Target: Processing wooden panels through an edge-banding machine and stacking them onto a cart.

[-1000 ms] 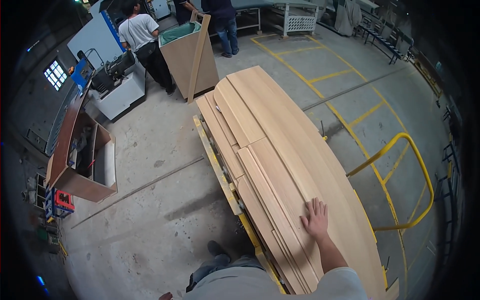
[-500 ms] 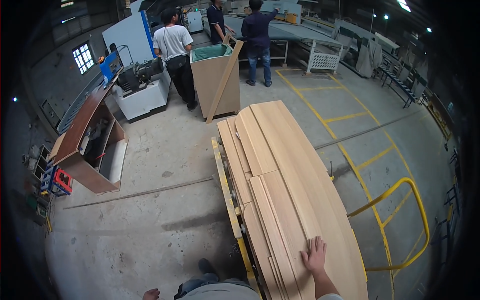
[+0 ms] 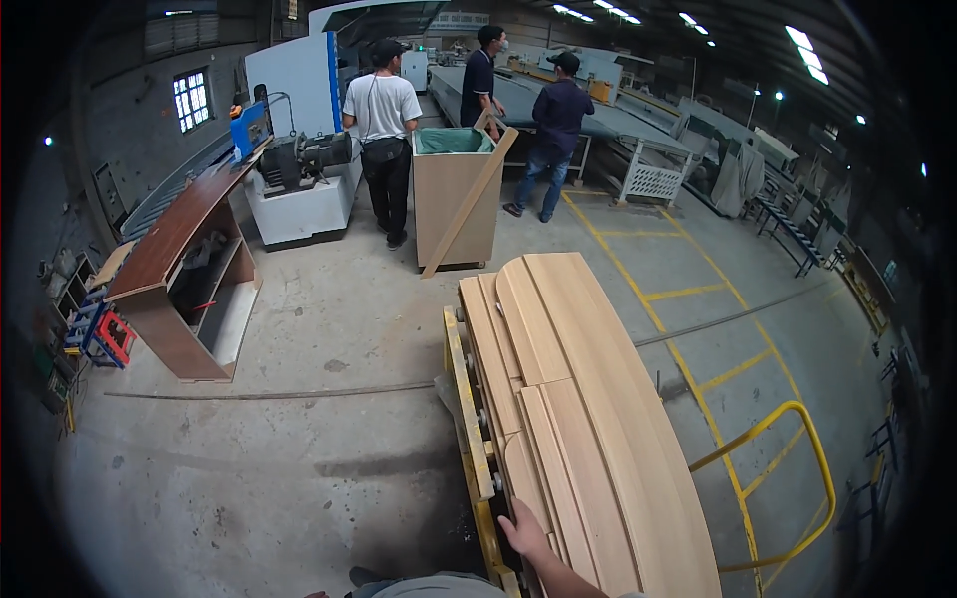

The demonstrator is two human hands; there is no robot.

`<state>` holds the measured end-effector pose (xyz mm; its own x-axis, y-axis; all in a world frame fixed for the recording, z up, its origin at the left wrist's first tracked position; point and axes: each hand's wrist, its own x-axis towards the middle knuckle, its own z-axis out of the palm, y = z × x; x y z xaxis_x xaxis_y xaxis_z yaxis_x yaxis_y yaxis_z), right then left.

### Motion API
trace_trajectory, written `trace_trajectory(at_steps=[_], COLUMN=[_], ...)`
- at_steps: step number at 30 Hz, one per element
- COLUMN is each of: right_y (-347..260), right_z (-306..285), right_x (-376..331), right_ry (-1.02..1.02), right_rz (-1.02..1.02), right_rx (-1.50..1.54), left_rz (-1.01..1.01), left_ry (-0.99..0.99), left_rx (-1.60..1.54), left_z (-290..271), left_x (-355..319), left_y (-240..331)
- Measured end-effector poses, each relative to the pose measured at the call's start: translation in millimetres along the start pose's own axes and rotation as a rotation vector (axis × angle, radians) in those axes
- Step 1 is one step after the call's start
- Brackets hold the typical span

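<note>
A long stack of pale wooden panels [image 3: 608,399] runs away from me on a yellow-framed roller cart [image 3: 467,404]. My right hand [image 3: 525,531] rests at the left edge of the stack near its close end, touching the boards beside the cart's frame. Its fingers look apart and lie against the wood, though their tips are partly hidden. Only a sliver of my left hand [image 3: 317,595] shows at the lower picture edge, low beside my body, so its fingers cannot be made out.
Ahead stands a tall wooden bin [image 3: 454,204] with a green liner and a leaning plank. Three people work beyond it by a long machine table [image 3: 598,125]. A brown cabinet [image 3: 184,289] stands left. A yellow handle rail [image 3: 817,448] rises right of the stack.
My right hand has moved from flat on top of the panels leftward to their left edge. The view has tilted up, and my left hand has nearly left the picture.
</note>
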<state>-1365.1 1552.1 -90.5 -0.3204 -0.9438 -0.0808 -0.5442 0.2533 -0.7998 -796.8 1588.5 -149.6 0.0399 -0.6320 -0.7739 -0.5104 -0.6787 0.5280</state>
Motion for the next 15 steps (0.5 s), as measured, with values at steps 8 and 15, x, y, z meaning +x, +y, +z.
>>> trace_trajectory(at_steps=[8, 15], right_y=[45, -37], right_z=[164, 256], right_x=[-31, -31], right_ry=[-0.789, -0.737], right_rz=[0.43, 0.835], right_rx=[-0.357, -0.524], left_rz=[-0.118, -0.208], left_ry=[0.03, 0.173], left_rx=[-0.245, -0.485], left_z=[-85, -137], left_x=[-15, -16], left_y=[-108, -201])
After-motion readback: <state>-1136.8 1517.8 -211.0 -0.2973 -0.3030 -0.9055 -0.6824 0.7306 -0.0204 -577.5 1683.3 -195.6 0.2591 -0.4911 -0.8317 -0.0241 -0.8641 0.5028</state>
